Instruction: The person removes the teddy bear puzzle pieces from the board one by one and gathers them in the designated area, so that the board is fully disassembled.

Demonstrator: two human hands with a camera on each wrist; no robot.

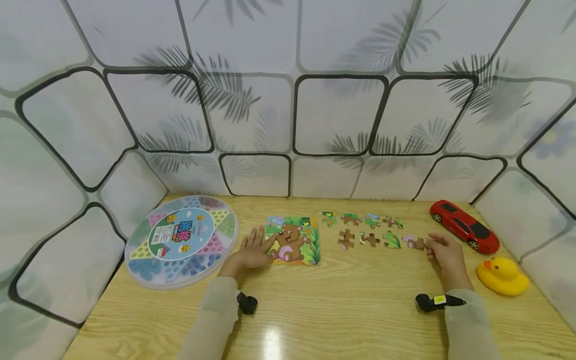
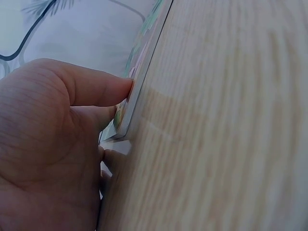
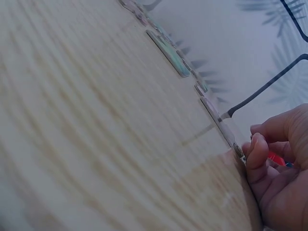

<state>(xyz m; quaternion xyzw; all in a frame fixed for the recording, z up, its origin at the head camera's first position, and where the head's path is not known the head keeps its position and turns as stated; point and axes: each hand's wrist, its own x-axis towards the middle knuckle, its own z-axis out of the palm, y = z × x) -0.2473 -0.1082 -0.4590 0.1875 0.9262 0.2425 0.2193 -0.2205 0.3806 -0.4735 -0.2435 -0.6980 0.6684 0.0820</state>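
Note:
My left hand [image 1: 256, 250] lies at the left edge of a square bear puzzle picture [image 1: 299, 250], fingers spread flat. In the left wrist view the thumb [image 2: 103, 91] presses on the rim of the thick board [image 2: 137, 91]. To the right lie two rows of loose puzzle pieces [image 1: 346, 239]. At the right end of the near row, beside a lilac-and-brown piece [image 1: 413, 242], my right hand [image 1: 445, 252] has thumb and forefinger pinched together on a small piece, mostly hidden by the fingers. The right wrist view shows these curled fingers [image 3: 257, 149] at the row's end.
A round Chinese checkers case [image 1: 180, 242] lies at the left of the wooden table [image 1: 342, 310]. Behind the right hand is a red toy car [image 1: 465, 227], and a yellow rubber duck [image 1: 503, 276] sits right of the wrist. Patterned fabric walls [image 1: 261, 175] border the table.

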